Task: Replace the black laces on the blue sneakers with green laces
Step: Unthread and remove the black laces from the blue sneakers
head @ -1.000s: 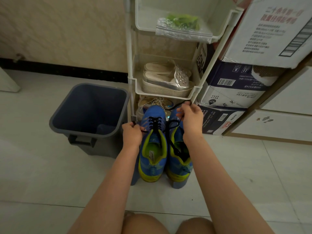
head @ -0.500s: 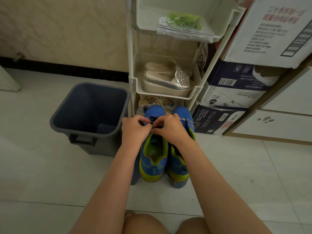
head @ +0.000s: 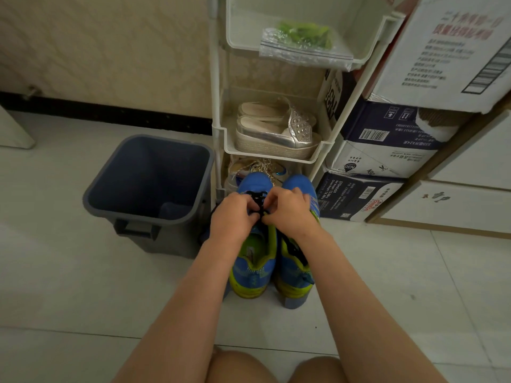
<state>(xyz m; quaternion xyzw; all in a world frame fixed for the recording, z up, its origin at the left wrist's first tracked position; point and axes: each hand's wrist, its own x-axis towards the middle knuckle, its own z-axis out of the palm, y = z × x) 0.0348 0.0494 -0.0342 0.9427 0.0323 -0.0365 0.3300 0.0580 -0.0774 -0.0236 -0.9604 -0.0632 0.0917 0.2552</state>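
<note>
Tiled floor (head: 83, 294), left hand (head: 231, 218), right hand (head: 289, 214) pinching laces (head: 257, 200)

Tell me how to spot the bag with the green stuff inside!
Find the tall white rack standing right of the grey bin. Look in its top tray, above the silver shoes. The clear zip bag lies there, the only see-through thing, with bright green inside.

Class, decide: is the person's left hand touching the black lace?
Touching. In the head view the left hand pinches the black lace on the blue sneaker.
</note>
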